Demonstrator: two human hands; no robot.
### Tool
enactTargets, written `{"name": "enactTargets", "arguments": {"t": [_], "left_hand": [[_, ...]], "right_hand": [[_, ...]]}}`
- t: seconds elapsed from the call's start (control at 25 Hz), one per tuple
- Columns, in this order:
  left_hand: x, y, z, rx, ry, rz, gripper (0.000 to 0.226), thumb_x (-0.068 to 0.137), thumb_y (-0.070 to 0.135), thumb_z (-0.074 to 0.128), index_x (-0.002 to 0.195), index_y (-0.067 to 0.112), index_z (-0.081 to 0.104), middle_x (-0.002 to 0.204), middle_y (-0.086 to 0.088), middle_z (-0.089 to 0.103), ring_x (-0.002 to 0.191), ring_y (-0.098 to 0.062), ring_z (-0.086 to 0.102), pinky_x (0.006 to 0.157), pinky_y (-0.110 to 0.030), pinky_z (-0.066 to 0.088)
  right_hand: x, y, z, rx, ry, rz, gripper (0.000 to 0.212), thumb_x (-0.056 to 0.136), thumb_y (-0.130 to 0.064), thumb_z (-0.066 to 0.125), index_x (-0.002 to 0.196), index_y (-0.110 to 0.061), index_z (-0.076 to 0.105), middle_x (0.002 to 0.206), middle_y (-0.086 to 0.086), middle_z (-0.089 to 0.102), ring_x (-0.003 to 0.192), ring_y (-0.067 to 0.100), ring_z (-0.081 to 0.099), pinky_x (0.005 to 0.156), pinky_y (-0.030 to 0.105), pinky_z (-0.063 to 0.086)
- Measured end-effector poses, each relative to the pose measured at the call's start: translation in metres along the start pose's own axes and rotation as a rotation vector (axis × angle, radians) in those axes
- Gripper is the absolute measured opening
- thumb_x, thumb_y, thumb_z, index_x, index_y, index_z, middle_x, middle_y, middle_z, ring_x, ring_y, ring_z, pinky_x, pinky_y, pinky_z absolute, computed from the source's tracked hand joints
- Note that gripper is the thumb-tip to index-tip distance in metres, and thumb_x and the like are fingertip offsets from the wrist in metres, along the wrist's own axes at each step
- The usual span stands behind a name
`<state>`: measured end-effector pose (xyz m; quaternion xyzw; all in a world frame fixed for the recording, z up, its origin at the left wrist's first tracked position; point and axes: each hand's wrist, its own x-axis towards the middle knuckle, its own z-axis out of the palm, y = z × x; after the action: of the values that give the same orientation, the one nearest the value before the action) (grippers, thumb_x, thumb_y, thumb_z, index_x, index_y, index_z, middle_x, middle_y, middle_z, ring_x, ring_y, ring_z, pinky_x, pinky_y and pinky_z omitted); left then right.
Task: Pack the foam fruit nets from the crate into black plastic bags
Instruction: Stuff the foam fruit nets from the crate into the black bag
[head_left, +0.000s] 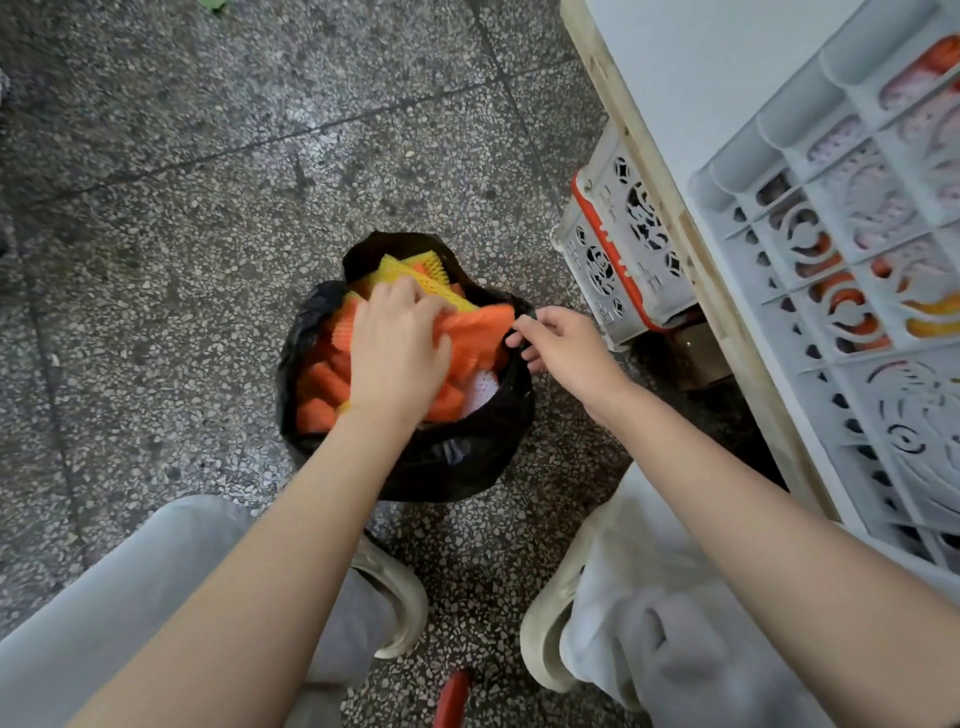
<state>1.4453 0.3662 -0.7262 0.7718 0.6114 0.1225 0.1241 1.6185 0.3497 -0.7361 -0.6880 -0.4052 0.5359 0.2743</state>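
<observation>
Left hand: Your left hand (397, 348) lies palm down in the bag's mouth at frame centre, its fingers curled into the topmost nets and clutching them.
Right hand: Your right hand (566, 345), just right of centre, pinches the bag's right rim between thumb and forefinger.
Bag: The black plastic bag (467, 467) stands open on the speckled grey terrazzo floor (182, 182), just above your feet in the frame.
Nets: Orange, yellow and white foam fruit nets (322, 384) fill the bag up to its rim.
Crate: The white openwork plastic crate (769, 130) sits along the right edge on a white tabletop with a pale wooden edge (701, 62). More orange, pink and yellow nets show through its holes.
Second crate: A white lattice crate with an orange band (618, 249) stands under the table edge, up and right of the bag.
Lower frame: You can see your grey trousers (130, 597) and off-white shoes (400, 597). A red object (452, 696) at the bottom edge is too cropped to identify.
</observation>
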Motion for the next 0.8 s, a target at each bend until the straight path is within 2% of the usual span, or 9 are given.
{"name": "enactTargets", "arguments": {"t": [0.16, 0.24, 0.28, 0.36, 0.44, 0.56, 0.64, 0.72, 0.8], "left_hand": [[-0.037, 0.007, 0.019, 0.16, -0.37, 0.048, 0.032, 0.088, 0.02, 0.05, 0.118, 0.016, 0.061, 0.11, -0.009, 0.055, 0.107, -0.033, 0.049, 0.085, -0.042, 0.035], [-0.061, 0.014, 0.024, 0.096, -0.49, 0.058, 0.038, 0.098, 0.033, 0.036, 0.132, 0.019, 0.046, 0.119, -0.007, 0.057, 0.112, -0.03, 0.05, 0.093, -0.041, 0.032], [-0.07, 0.018, 0.025, 0.028, -0.531, 0.043, 0.04, 0.099, 0.038, 0.03, 0.132, 0.018, 0.039, 0.117, -0.008, 0.059, 0.111, -0.03, 0.052, 0.096, -0.041, 0.032], [-0.082, 0.024, 0.027, -0.033, -0.561, 0.034, 0.035, 0.099, 0.041, 0.03, 0.12, 0.013, 0.035, 0.11, -0.009, 0.059, 0.109, -0.029, 0.052, 0.099, -0.04, 0.032], [-0.085, 0.029, 0.027, 0.081, -0.547, 0.097, 0.029, 0.098, 0.037, 0.036, 0.114, 0.013, 0.04, 0.116, -0.008, 0.048, 0.114, -0.028, 0.045, 0.098, -0.039, 0.032], [-0.079, 0.038, 0.026, 0.209, -0.478, 0.11, 0.025, 0.095, 0.016, 0.04, 0.119, 0.015, 0.048, 0.118, -0.009, 0.041, 0.113, -0.031, 0.039, 0.091, -0.037, 0.032], [-0.07, 0.046, 0.027, 0.159, -0.365, 0.083, 0.029, 0.09, 0.006, 0.042, 0.116, 0.014, 0.053, 0.113, -0.01, 0.046, 0.109, -0.032, 0.042, 0.087, -0.037, 0.034], [-0.064, 0.055, 0.032, 0.043, -0.353, 0.078, 0.023, 0.091, 0.011, 0.045, 0.11, 0.013, 0.057, 0.11, -0.01, 0.051, 0.106, -0.032, 0.047, 0.085, -0.039, 0.035], [-0.067, 0.063, 0.04, -0.06, -0.489, 0.089, 0.017, 0.093, 0.022, 0.047, 0.103, 0.014, 0.057, 0.11, -0.009, 0.059, 0.106, -0.032, 0.052, 0.084, -0.039, 0.038]], "right_hand": [[-0.02, -0.011, -0.015, 0.034, 0.038, -0.073, 0.017, 0.096, -0.02, 0.051, 0.088, -0.008, 0.06, 0.08, -0.002, 0.061, 0.069, 0.005, 0.058, 0.069, 0.018, 0.053], [-0.028, -0.016, -0.02, 0.008, 0.073, -0.117, 0.016, 0.095, -0.02, 0.051, 0.089, -0.007, 0.059, 0.076, -0.003, 0.058, 0.072, 0.007, 0.06, 0.074, 0.02, 0.053], [-0.032, -0.019, -0.022, 0.01, 0.093, -0.141, 0.017, 0.095, -0.019, 0.051, 0.09, -0.005, 0.058, 0.075, -0.003, 0.057, 0.073, 0.008, 0.06, 0.075, 0.021, 0.053], [-0.039, -0.027, -0.025, 0.054, 0.111, -0.185, 0.017, 0.096, -0.017, 0.05, 0.091, -0.002, 0.057, 0.077, -0.002, 0.056, 0.075, 0.008, 0.058, 0.075, 0.019, 0.053], [-0.046, -0.036, -0.026, 0.107, 0.114, -0.216, 0.015, 0.096, -0.015, 0.05, 0.088, -0.004, 0.057, 0.08, 0.0, 0.057, 0.074, 0.005, 0.057, 0.071, 0.018, 0.053], [-0.056, -0.043, -0.034, 0.131, 0.104, -0.216, 0.015, 0.096, -0.014, 0.05, 0.082, -0.012, 0.055, 0.076, -0.002, 0.059, 0.066, 0.0, 0.057, 0.063, 0.02, 0.053], [-0.062, -0.039, -0.042, 0.087, 0.099, -0.19, 0.015, 0.095, -0.015, 0.051, 0.087, -0.004, 0.057, 0.075, 0.0, 0.06, 0.066, 0.007, 0.056, 0.061, 0.025, 0.055], [-0.066, -0.029, -0.05, 0.038, 0.107, -0.159, 0.022, 0.095, -0.017, 0.052, 0.092, 0.005, 0.056, 0.076, 0.003, 0.061, 0.066, 0.011, 0.055, 0.057, 0.026, 0.055], [-0.068, -0.018, -0.059, -0.004, 0.147, -0.106, 0.024, 0.094, -0.018, 0.053, 0.092, 0.006, 0.055, 0.079, 0.005, 0.063, 0.067, 0.011, 0.057, 0.056, 0.025, 0.054]]}}
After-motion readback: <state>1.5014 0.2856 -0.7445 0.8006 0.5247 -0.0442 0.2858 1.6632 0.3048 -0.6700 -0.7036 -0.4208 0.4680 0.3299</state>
